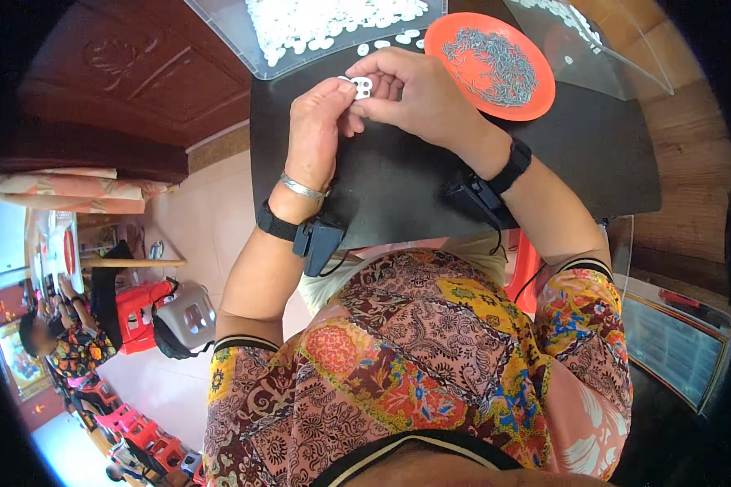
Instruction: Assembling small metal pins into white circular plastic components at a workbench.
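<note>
Both hands meet over the dark table (pixel 365 199), close to the clear bin. Between my fingertips is a small white plastic piece (pixel 363 88) with dark round spots that look like holes. My left hand (pixel 315 114) pinches its left side with thumb and fingers. On the other side, my right hand (pixel 414 89) grips it, thumb below and index finger curled above. The fingers partly cover the piece, so I cannot tell whether a screw is in it. Just beyond lie several loose white pieces (pixel 382 45).
A clear plastic bin (pixel 270 69) full of white pieces stands at the far edge. To its right, a red plate (pixel 440 36) holds many small grey screws (pixel 495 69). Another clear container (pixel 617 49) is at the far right. Another person (pixel 77 341) works at the far left.
</note>
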`<state>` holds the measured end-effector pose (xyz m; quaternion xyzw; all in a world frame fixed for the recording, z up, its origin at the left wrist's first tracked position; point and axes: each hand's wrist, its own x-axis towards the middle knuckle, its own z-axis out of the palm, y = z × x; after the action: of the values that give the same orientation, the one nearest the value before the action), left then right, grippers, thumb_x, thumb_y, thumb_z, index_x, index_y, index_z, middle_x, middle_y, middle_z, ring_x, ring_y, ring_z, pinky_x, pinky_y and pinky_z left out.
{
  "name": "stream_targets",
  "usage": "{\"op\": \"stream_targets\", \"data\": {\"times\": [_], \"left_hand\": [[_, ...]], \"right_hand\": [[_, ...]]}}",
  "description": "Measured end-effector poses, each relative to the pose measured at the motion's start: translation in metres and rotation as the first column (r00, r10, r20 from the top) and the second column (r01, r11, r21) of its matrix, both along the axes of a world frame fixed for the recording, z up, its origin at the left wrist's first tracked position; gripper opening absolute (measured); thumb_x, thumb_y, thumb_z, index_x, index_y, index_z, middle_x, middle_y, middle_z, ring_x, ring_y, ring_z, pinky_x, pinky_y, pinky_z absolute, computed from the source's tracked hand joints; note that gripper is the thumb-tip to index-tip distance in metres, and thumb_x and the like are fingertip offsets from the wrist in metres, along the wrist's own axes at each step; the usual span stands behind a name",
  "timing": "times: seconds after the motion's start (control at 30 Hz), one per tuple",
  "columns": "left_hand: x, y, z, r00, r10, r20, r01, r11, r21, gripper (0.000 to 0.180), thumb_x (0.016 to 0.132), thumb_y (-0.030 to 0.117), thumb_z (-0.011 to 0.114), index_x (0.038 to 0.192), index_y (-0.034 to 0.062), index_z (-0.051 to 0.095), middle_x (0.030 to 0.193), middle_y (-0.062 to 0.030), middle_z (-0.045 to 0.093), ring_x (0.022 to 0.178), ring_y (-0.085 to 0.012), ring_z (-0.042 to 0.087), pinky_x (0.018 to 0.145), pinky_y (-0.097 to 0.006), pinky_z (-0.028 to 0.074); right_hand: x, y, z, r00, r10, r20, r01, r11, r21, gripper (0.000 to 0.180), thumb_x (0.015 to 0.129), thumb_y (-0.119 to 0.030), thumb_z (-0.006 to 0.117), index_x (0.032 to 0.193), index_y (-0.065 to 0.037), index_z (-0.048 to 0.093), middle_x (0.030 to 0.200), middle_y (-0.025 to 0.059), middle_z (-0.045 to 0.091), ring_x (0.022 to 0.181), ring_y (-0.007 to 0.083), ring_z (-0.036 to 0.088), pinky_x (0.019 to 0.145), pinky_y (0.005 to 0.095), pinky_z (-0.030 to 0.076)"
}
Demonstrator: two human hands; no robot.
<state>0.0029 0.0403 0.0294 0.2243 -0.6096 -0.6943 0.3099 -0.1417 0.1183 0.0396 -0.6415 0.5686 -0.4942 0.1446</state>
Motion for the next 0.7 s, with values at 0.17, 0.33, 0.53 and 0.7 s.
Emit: {"op": "stream_targets", "data": {"times": [0.17,0.33,0.53,0.7], "left_hand": [[0.0010,-0.0024,-0.0016,0.999,-0.037,-0.038,0.037,0.999,0.021,0.025,0.092,0.021,0.047,0.084,0.0024,0.061,0.066,-0.0018,0.058,0.054,-0.0071,0.050,0.050,-0.019,0.035],[0.0015,-0.0029,-0.0003,0.994,-0.083,-0.068,0.086,0.995,0.045,0.024,0.092,0.022,0.046,0.085,0.0031,0.059,0.069,-0.0026,0.058,0.055,-0.0075,0.050,0.051,-0.020,0.036],[0.0021,-0.0040,-0.0007,0.991,-0.105,-0.084,0.105,0.994,0.003,0.023,0.092,0.021,0.047,0.086,0.0029,0.059,0.069,-0.0020,0.058,0.056,-0.0073,0.049,0.053,-0.020,0.037],[0.0019,-0.0033,-0.0030,0.991,-0.085,-0.106,0.087,0.996,0.014,0.022,0.092,0.021,0.047,0.085,0.0031,0.059,0.068,-0.0015,0.058,0.057,-0.0071,0.049,0.053,-0.020,0.037]], "right_hand": [[0.0001,0.0030,0.0045,0.996,-0.007,-0.083,0.003,0.999,-0.047,0.028,0.074,-0.009,0.070,0.101,-0.006,0.063,0.074,0.0009,0.055,0.062,0.0067,0.053,0.057,0.0207,0.045],[-0.0002,0.0043,0.0066,0.994,0.017,-0.106,-0.025,0.997,-0.075,0.028,0.074,-0.009,0.070,0.101,-0.007,0.064,0.074,0.0012,0.054,0.061,0.0083,0.053,0.056,0.0217,0.045],[0.0007,0.0052,0.0087,0.984,-0.001,-0.180,-0.019,0.994,-0.108,0.028,0.076,-0.009,0.069,0.103,-0.009,0.064,0.074,0.0023,0.054,0.061,0.0108,0.053,0.056,0.0233,0.044],[0.0015,0.0053,0.0093,0.974,-0.019,-0.227,-0.022,0.984,-0.176,0.026,0.078,-0.011,0.067,0.104,-0.009,0.064,0.076,0.0045,0.056,0.065,0.0139,0.056,0.057,0.0252,0.045]]}}
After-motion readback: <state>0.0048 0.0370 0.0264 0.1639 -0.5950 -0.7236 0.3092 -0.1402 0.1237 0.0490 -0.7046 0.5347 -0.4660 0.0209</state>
